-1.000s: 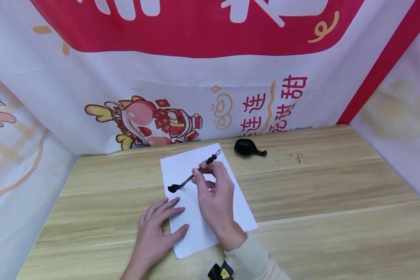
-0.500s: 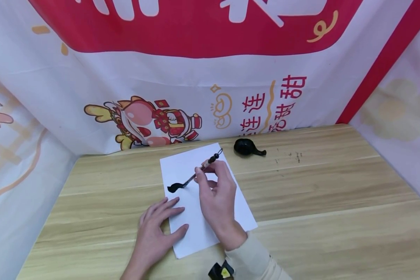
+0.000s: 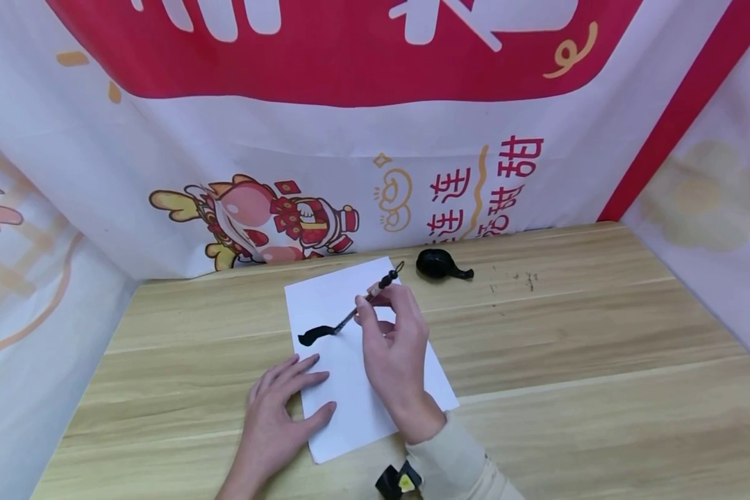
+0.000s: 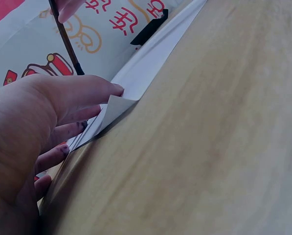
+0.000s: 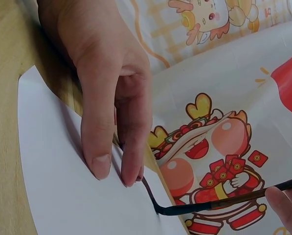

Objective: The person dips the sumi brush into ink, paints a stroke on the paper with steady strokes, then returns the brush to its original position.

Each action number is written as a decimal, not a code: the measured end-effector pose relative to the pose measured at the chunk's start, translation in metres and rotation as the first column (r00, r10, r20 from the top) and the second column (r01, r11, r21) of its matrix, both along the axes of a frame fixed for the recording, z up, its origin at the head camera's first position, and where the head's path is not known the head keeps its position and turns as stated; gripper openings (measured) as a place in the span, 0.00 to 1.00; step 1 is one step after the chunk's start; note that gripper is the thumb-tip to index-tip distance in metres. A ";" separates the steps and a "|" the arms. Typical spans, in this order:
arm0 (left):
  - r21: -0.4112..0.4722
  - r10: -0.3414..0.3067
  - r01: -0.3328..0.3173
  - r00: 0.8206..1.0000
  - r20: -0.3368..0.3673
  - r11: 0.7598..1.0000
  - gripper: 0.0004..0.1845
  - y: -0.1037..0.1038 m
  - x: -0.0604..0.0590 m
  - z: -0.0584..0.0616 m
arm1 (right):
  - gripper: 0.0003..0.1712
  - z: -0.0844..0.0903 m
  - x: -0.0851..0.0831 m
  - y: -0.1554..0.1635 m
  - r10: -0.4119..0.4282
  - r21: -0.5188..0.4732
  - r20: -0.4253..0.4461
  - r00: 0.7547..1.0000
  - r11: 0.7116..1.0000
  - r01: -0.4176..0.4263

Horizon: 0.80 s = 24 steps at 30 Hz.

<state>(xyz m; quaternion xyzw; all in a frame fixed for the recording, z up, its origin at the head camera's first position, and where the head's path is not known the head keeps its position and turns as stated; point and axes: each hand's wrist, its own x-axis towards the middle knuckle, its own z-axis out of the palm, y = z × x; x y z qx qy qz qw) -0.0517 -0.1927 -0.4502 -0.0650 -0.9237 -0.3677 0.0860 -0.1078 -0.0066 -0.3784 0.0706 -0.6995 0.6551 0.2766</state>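
Note:
A white sheet of paper (image 3: 334,302) lies on the wooden table (image 3: 569,333). My right hand (image 3: 392,332) pinches a thin ink brush (image 3: 361,305), its black tip touching the sheet at the end of a black stroke (image 3: 312,335). The brush (image 5: 224,201) crosses the right wrist view with its tip on the paper (image 5: 62,196). My left hand (image 3: 281,410) lies flat with straight fingers on the sheet's near left edge. In the left wrist view the left hand (image 4: 43,117) presses the paper (image 4: 136,83), whose corner curls up.
A small black ink dish (image 3: 440,264) sits on the table behind the sheet, near the red and white printed banner (image 3: 375,139) that walls the back and sides. A black and yellow wrist strap (image 3: 398,480) shows at my right sleeve.
The right hand has drawn the brush to the right, and the black stroke on the paper has grown longer. The left hand has stayed in place.

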 end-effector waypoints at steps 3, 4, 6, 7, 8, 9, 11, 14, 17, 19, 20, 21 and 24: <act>-0.004 0.002 -0.002 1.000 0.014 1.000 0.22 0.000 -0.001 0.000 | 0.07 0.000 -0.001 0.002 -0.004 0.001 -0.008 1.000 1.000 0.004; -0.006 0.002 -0.002 1.000 0.018 1.000 0.22 0.000 -0.001 0.000 | 0.07 0.000 -0.001 0.002 -0.007 0.000 -0.010 1.000 1.000 0.007; -0.011 0.004 -0.004 1.000 0.024 1.000 0.22 0.000 -0.001 0.000 | 0.07 -0.001 -0.001 0.003 -0.008 -0.004 -0.013 1.000 1.000 0.008; -0.012 0.004 -0.004 1.000 0.026 1.000 0.22 0.000 -0.001 0.000 | 0.07 -0.001 -0.002 0.004 -0.008 -0.007 -0.015 1.000 1.000 0.008; -0.014 0.004 -0.004 1.000 0.027 1.000 0.22 0.000 -0.001 0.000 | 0.07 -0.001 -0.002 0.005 -0.010 -0.009 -0.015 1.000 1.000 0.010; -0.014 0.004 -0.004 1.000 0.027 1.000 0.22 0.000 -0.001 0.000 | 0.08 -0.001 -0.002 0.005 -0.012 -0.010 -0.014 1.000 1.000 0.012; -0.016 0.005 -0.004 1.000 0.026 1.000 0.22 0.000 -0.001 0.000 | 0.08 -0.001 -0.003 0.007 -0.017 -0.014 -0.015 1.000 1.000 0.017; -0.014 0.003 -0.002 1.000 0.020 1.000 0.22 0.000 -0.001 0.000 | 0.08 -0.001 -0.004 0.008 -0.028 -0.016 -0.012 1.000 1.000 0.027; -0.012 0.001 0.000 1.000 0.016 1.000 0.22 0.000 -0.001 -0.001 | 0.08 -0.001 -0.005 0.010 -0.034 -0.022 -0.016 0.999 0.999 0.034; -0.009 0.001 -0.001 1.000 0.014 1.000 0.22 0.000 -0.001 -0.001 | 0.08 -0.002 -0.005 0.011 -0.039 -0.018 -0.017 0.999 0.999 0.039; -0.009 0.001 -0.001 1.000 0.013 1.000 0.22 0.000 -0.001 -0.001 | 0.08 -0.002 -0.006 0.012 -0.042 -0.014 -0.017 0.999 0.999 0.042; -0.008 0.001 -0.001 1.000 0.012 1.000 0.22 0.000 -0.001 -0.001 | 0.08 -0.001 -0.006 0.012 -0.046 -0.009 -0.016 0.999 0.999 0.046; -0.008 0.003 -0.003 1.000 0.006 1.000 0.22 0.000 -0.001 -0.001 | 0.08 -0.001 -0.006 0.015 -0.060 0.007 -0.015 0.998 0.998 0.060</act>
